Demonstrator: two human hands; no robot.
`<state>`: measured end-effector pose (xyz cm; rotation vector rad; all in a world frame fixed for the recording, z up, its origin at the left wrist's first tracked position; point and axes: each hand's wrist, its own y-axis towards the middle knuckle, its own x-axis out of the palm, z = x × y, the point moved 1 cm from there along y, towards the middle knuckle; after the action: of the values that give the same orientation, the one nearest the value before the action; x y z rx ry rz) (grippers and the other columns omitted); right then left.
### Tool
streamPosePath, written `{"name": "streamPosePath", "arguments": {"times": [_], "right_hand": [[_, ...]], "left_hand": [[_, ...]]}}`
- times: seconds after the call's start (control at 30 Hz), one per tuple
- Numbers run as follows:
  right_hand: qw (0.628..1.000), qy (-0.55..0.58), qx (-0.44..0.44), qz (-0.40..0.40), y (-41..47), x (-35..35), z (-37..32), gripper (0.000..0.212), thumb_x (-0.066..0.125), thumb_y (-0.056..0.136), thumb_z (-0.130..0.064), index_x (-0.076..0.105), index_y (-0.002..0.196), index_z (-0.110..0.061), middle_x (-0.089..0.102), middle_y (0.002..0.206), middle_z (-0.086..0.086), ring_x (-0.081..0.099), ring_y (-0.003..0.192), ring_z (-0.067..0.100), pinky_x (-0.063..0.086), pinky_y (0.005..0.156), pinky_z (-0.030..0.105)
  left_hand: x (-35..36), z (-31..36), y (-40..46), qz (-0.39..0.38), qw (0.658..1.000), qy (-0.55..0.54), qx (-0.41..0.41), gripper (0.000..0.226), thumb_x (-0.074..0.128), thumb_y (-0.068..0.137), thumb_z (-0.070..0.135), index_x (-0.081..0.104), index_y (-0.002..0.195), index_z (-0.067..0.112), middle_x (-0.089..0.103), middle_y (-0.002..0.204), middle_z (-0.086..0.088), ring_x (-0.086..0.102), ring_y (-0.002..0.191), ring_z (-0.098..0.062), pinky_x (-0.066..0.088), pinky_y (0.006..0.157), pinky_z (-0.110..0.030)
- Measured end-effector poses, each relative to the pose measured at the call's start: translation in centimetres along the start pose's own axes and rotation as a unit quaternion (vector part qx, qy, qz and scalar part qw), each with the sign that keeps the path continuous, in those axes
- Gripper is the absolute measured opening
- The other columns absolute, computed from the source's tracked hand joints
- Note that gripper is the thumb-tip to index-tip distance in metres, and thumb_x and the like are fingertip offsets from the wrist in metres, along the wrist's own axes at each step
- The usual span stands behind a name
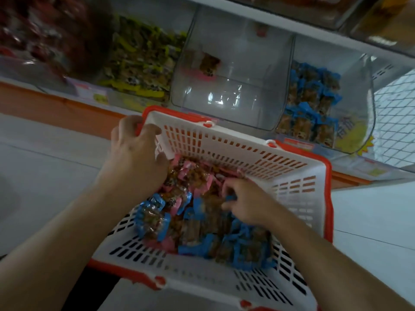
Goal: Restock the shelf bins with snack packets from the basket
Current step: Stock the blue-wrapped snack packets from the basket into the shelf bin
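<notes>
A white basket with an orange rim (pixel 298 189) sits below the shelf, filled with pink-edged packets (pixel 197 178) and blue-edged snack packets (pixel 244 248). My left hand (pixel 137 153) grips the basket's far left corner, thumb on the inside wall. Among the packets in the middle, my right hand (pixel 244 205) has its fingers curled round a blue-edged packet. Straight ahead, a clear shelf bin (pixel 233 102) holds only a single pink packet (pixel 207 66). The bin to its right (pixel 359 104) is stacked with blue packets.
A bin of yellow-green packets (pixel 141 61) stands left of the clear bin, and red packets (pixel 42 34) lie further left. A white wire mesh panel (pixel 395 117) closes the shelf's right end. Pale floor tiles (pixel 45 158) surround the basket.
</notes>
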<state>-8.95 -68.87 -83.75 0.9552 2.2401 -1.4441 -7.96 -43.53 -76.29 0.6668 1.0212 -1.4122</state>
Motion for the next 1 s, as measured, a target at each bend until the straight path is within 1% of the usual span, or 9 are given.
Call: {"name": "streamPosePath", "arguments": {"times": [0.13, 0.2, 0.27, 0.37, 0.5, 0.6, 0.7, 0.87, 1.0], "right_hand": [[0.979, 0.185, -0.008, 0.081, -1.6, -4.9, -1.5, 0.007, 0.073, 0.100, -0.031, 0.067, 0.098, -0.033, 0.070, 0.101, -0.014, 0.071, 0.083, 0.013, 0.056, 0.062, 0.029], [0.967, 0.235, -0.047, 0.087, -2.2, -6.5, -1.9, 0.012, 0.073, 0.100, -0.027, 0.069, 0.095, -0.037, 0.075, 0.096, -0.012, 0.074, 0.077, 0.014, 0.061, 0.062, 0.037], [0.960, 0.252, -0.083, 0.087, -2.4, -7.5, -2.0, 0.017, 0.074, 0.099, -0.023, 0.070, 0.094, -0.038, 0.077, 0.096, -0.012, 0.074, 0.080, 0.010, 0.059, 0.062, 0.030], [0.958, 0.259, -0.107, 0.059, -2.5, -8.5, -1.7, 0.018, 0.072, 0.100, -0.018, 0.072, 0.097, -0.036, 0.075, 0.100, -0.013, 0.067, 0.080, -0.006, 0.051, 0.065, 0.016], [0.961, 0.253, -0.103, 0.032, -2.6, -9.3, -1.4, 0.012, 0.073, 0.100, -0.027, 0.075, 0.106, -0.037, 0.076, 0.103, -0.011, 0.073, 0.101, 0.008, 0.059, 0.093, 0.038], [0.944, 0.302, -0.093, 0.090, -2.6, -9.5, -1.4, 0.010, 0.075, 0.097, -0.035, 0.071, 0.105, -0.030, 0.080, 0.090, 0.001, 0.073, 0.080, 0.012, 0.056, 0.081, 0.044], [0.927, 0.335, -0.074, 0.149, -2.8, -9.6, -1.1, 0.015, 0.081, 0.091, -0.034, 0.073, 0.097, -0.024, 0.078, 0.079, -0.003, 0.066, 0.060, 0.003, 0.049, 0.069, 0.036], [0.923, 0.343, -0.067, 0.159, -3.7, -9.6, -1.1, 0.022, 0.085, 0.086, -0.037, 0.071, 0.095, -0.023, 0.074, 0.069, -0.006, 0.064, 0.055, 0.002, 0.048, 0.060, 0.027], [0.925, 0.325, -0.056, 0.190, -4.7, -10.5, 0.2, 0.021, 0.070, 0.099, -0.045, 0.072, 0.095, -0.024, 0.074, 0.077, 0.003, 0.072, 0.072, 0.011, 0.060, 0.074, 0.040]], "left_hand": [[-0.2, 2.6, 0.3, -0.055, 0.989, -0.121, 0.060, 0.024, 0.063, 0.098, 0.023, 0.065, 0.115, 0.040, 0.065, 0.114, 0.019, 0.064, 0.099, 0.000, 0.055, 0.077, -0.017], [0.7, 3.3, 0.2, -0.108, 0.982, -0.147, 0.053, 0.019, 0.065, 0.098, 0.032, 0.065, 0.112, 0.044, 0.066, 0.106, 0.025, 0.063, 0.092, 0.009, 0.051, 0.071, -0.011], [1.6, 3.6, 0.2, -0.120, 0.976, -0.174, 0.046, 0.023, 0.069, 0.095, 0.039, 0.064, 0.117, 0.044, 0.065, 0.106, 0.028, 0.061, 0.092, 0.013, 0.050, 0.070, -0.012], [2.1, 3.7, 0.5, -0.132, 0.969, -0.206, 0.020, 0.038, 0.076, 0.090, 0.036, 0.061, 0.123, 0.047, 0.063, 0.106, 0.031, 0.061, 0.091, 0.012, 0.057, 0.071, -0.021], [2.2, 4.5, 0.7, -0.164, 0.969, -0.174, 0.067, 0.037, 0.082, 0.084, 0.022, 0.064, 0.106, 0.046, 0.066, 0.101, 0.032, 0.064, 0.090, 0.007, 0.056, 0.074, -0.022], [2.8, 5.4, 0.1, -0.194, 0.952, -0.227, 0.073, 0.046, 0.086, 0.079, 0.013, 0.060, 0.105, 0.041, 0.072, 0.090, 0.018, 0.070, 0.084, -0.005, 0.059, 0.076, -0.032], [3.1, 6.5, -0.7, -0.205, 0.930, -0.297, 0.074, 0.062, 0.086, 0.078, 0.005, 0.056, 0.118, 0.042, 0.071, 0.102, 0.012, 0.072, 0.089, -0.014, 0.062, 0.080, -0.040], [3.3, 7.7, -1.3, -0.207, 0.926, -0.296, 0.110, 0.078, 0.086, 0.077, 0.002, 0.060, 0.128, 0.055, 0.070, 0.117, 0.013, 0.073, 0.096, -0.014, 0.063, 0.083, -0.034], [3.2, 8.5, -1.2, -0.193, 0.922, -0.329, 0.072, 0.086, 0.087, 0.074, -0.004, 0.063, 0.123, 0.063, 0.074, 0.104, 0.009, 0.074, 0.091, -0.015, 0.061, 0.082, -0.025]]}}
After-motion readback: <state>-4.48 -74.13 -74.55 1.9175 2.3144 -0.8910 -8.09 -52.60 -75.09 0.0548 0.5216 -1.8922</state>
